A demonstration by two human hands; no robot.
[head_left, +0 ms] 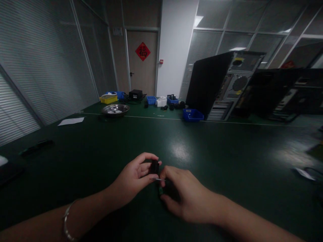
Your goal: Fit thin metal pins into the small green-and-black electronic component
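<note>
While the green table [121,141] bears the computer tower [212,80], well in front of that tower the left hand [128,179] pinches a black part [154,167], the right hand [193,196] a thin metal-tipped tool [158,179]; handling's underway, what's done or left I can't tell.

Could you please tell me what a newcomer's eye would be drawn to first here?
Probably the red diamond-shaped sign on the door at the back, bright against a dim room. Next, perhaps, the big black computer case standing tilted in the picture, right of the blue bin. Nearer, two hands meet over the dark green table, the left holding a small black part.
</note>
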